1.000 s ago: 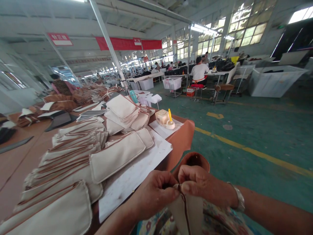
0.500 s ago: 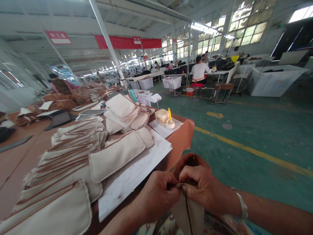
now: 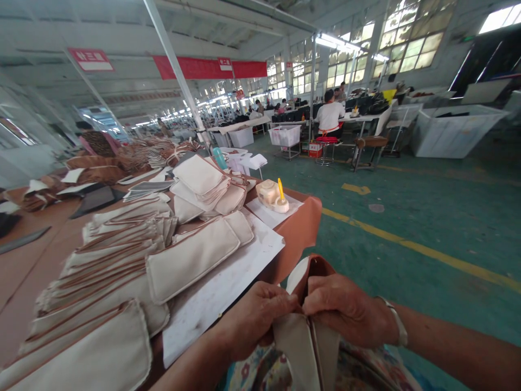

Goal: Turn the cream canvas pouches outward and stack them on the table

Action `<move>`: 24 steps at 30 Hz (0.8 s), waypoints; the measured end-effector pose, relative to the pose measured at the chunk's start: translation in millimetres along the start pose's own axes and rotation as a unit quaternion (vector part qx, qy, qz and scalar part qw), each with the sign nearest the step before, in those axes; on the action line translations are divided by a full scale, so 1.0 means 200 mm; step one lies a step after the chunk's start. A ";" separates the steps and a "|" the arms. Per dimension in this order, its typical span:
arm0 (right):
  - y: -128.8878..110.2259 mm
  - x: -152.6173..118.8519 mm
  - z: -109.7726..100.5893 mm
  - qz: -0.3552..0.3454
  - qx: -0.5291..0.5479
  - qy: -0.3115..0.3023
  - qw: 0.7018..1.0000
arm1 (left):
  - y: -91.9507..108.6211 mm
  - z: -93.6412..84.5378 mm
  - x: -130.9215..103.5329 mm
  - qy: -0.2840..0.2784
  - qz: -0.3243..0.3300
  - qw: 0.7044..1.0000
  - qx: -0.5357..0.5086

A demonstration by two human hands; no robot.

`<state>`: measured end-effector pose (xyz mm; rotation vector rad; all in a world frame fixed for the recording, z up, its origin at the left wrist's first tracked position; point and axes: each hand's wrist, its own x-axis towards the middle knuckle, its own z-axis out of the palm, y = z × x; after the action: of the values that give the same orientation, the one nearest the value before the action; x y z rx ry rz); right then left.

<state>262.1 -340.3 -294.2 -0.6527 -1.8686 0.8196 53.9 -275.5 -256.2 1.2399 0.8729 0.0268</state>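
Both hands grip one sewn piece (image 3: 312, 342), pale beige on one face and brown on the other, with a dark seam down its middle. My left hand (image 3: 260, 312) pinches its left edge near the top of the seam. Close beside it, my right hand (image 3: 345, 307), with a bracelet at the wrist, is closed on the right edge. A brown loop of the piece stands up beyond the fingers. The lower part hangs over my patterned clothing. My fingertips partly hide the seam's upper end.
Left of my hands, a brown-covered table (image 3: 307, 217) bears stacked beige panels (image 3: 193, 258), a white sheet (image 3: 228, 293) and a glue-like pot (image 3: 272, 196) with a yellow-handled brush (image 3: 280, 189). Beyond are a seated person (image 3: 329, 117), a stool (image 3: 368, 144) and a large white bin (image 3: 456, 130).
My hands have shifted slightly, and the piece has turned and opened wider below the fingers. Some of its pale face now shows at the upper loop.
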 end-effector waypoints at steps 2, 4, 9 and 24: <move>0.01 -0.01 -0.01 -0.024 -0.024 -0.008 0.999 | 0.00 0.00 0.00 -0.021 0.000 0.999 0.027; 0.01 -0.03 0.00 -0.039 -0.029 -0.010 0.999 | 0.01 0.01 -0.01 -0.032 0.018 0.997 0.062; -0.05 -0.06 -0.02 0.142 0.117 0.007 0.983 | 0.04 0.05 -0.04 -0.002 0.065 0.988 0.142; -0.08 0.01 -0.06 0.110 0.023 -0.076 0.991 | 0.04 0.09 -0.08 0.010 0.107 0.988 0.113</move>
<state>271.3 -346.0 -277.6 -0.7977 -1.9297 1.0776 58.0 -294.3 -239.3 1.5456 0.7709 0.1154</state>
